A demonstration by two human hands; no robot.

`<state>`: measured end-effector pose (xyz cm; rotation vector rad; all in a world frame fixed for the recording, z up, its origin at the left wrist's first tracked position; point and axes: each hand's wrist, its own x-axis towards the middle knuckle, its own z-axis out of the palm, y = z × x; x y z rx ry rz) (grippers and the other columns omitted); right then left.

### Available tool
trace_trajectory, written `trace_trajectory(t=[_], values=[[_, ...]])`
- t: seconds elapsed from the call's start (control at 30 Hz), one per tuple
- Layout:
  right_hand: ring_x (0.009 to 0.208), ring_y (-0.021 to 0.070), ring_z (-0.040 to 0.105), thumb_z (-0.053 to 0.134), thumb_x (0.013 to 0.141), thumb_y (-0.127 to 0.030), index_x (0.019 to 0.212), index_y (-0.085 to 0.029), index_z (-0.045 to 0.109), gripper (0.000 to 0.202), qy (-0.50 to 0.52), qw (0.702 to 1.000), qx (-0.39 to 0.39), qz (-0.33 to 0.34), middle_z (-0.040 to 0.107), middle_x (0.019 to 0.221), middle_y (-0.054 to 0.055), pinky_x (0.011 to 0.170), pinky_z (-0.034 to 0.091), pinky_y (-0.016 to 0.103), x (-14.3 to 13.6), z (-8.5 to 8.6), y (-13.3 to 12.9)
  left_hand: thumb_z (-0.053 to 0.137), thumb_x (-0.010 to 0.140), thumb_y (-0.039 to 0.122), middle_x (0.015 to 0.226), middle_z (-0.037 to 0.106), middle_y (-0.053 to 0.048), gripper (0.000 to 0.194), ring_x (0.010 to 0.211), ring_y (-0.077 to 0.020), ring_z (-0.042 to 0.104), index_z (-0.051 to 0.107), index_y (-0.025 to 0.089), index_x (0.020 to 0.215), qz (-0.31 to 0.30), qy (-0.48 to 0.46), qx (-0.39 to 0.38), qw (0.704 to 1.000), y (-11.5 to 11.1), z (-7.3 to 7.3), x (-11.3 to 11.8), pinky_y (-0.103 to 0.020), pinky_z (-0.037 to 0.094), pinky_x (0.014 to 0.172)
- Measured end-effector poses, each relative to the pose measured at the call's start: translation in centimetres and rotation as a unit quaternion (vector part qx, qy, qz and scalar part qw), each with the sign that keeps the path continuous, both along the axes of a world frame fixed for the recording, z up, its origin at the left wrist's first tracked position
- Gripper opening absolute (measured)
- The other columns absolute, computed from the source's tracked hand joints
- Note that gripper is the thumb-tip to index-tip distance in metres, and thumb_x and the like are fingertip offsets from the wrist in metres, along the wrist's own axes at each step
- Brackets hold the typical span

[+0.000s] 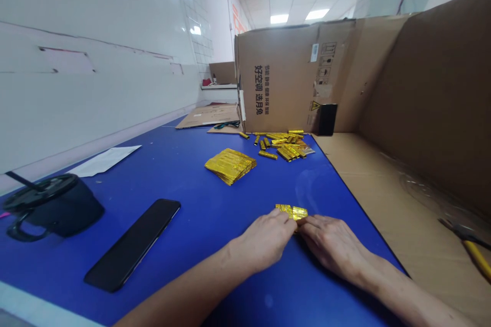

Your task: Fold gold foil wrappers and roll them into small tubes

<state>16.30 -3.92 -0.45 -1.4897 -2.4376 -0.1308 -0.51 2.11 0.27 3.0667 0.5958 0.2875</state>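
Both hands meet over a small piece of gold foil paper (299, 213) on the blue tabletop. My left hand (268, 235) has its fingers bent together on the foil's near left side. From the right, my right hand (332, 240) presses its closed fingers against the foil's near edge. The fingers cover the near part of the piece, so its full shape is hidden. Beyond the hands lies a fanned stack of flat gold foil sheets (230, 164). Farther back, several rolled or folded gold foil pieces (289, 152) lie in a loose pile.
A black phone (134, 242) lies at left, with a dark mug (61, 204) with a straw behind it. White paper (105, 160) lies near the wall. A large cardboard box (284, 82) stands behind the pile, a black device (327, 119) against it. Yellow-handled pliers (475, 260) lie on cardboard at right.
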Motion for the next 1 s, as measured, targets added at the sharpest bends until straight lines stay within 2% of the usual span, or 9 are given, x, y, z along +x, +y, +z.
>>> trace_trajectory(t=[0.1, 0.33, 0.53, 0.63, 0.83, 1.0], values=[[0.07, 0.0146, 0.058, 0.034, 0.084, -0.016, 0.08, -0.018, 0.059, 0.025, 0.023, 1.0, -0.003, 0.001, 0.064, 0.078, 0.006, 0.065, 0.044, 0.025, 0.0, 0.4, 0.0, 0.038, 0.078, 0.007, 0.089, 0.054, -0.005, 0.019, 0.086, -0.0184, 0.049, 0.05, 0.014, 0.09, 0.003, 0.003, 0.011, 1.0, 0.0, -0.4, 0.1, -0.028, 0.044, 0.074], [0.077, 0.0174, 0.056, 0.042, 0.083, -0.023, 0.087, -0.019, 0.06, 0.019, 0.009, 1.0, -0.017, 0.008, 0.063, 0.083, 0.006, 0.07, 0.044, 0.029, 0.0, 0.4, -0.3, 0.034, 0.082, 0.009, 0.089, 0.054, -0.006, 0.02, 0.088, -0.0179, 0.047, 0.051, 0.013, 0.092, 0.007, -0.03, -0.001, 1.0, 0.0, -1.0, 0.1, -0.029, 0.041, 0.078], [0.075, 0.0172, 0.053, 0.037, 0.083, -0.013, 0.084, -0.017, 0.06, 0.024, -0.022, 1.0, -0.01, 0.004, 0.06, 0.088, 0.007, 0.067, 0.043, 0.03, -0.4, 0.1, -0.2, 0.034, 0.082, 0.009, 0.091, 0.054, -0.005, 0.021, 0.089, -0.017, 0.046, 0.051, 0.014, 0.093, 0.0, -0.04, -0.002, 0.999, 0.0, -1.4, 0.0, -0.029, 0.04, 0.081], [0.077, 0.0173, 0.051, 0.037, 0.083, -0.013, 0.084, -0.017, 0.061, 0.024, -0.008, 1.0, 0.011, 0.005, 0.059, 0.09, 0.007, 0.07, 0.043, 0.03, -0.4, -0.1, -0.2, 0.034, 0.083, 0.011, 0.09, 0.053, -0.005, 0.021, 0.088, -0.0178, 0.046, 0.052, 0.014, 0.094, 0.006, -0.034, 0.013, 0.999, 0.1, -1.4, 0.0, -0.029, 0.041, 0.08], [0.077, 0.0174, 0.05, 0.035, 0.084, -0.014, 0.082, -0.018, 0.062, 0.027, 0.007, 1.0, -0.012, -0.015, 0.058, 0.085, 0.008, 0.067, 0.043, 0.029, -0.1, -0.2, -0.3, 0.035, 0.084, 0.016, 0.087, 0.051, -0.006, 0.023, 0.08, -0.0184, 0.045, 0.057, 0.018, 0.093, 0.04, -0.009, 0.016, 0.999, 0.1, -1.0, -0.3, -0.03, 0.042, 0.071], [0.076, 0.0173, 0.05, 0.034, 0.086, -0.017, 0.082, -0.02, 0.063, 0.029, 0.028, 0.999, -0.008, -0.017, 0.059, 0.085, 0.007, 0.065, 0.042, 0.029, -0.2, -0.2, -0.4, 0.034, 0.083, 0.011, 0.088, 0.053, -0.005, 0.026, 0.083, -0.0178, 0.045, 0.054, 0.018, 0.098, 0.029, -0.024, -0.008, 0.999, 0.1, -1.0, -0.3, -0.03, 0.041, 0.075]])
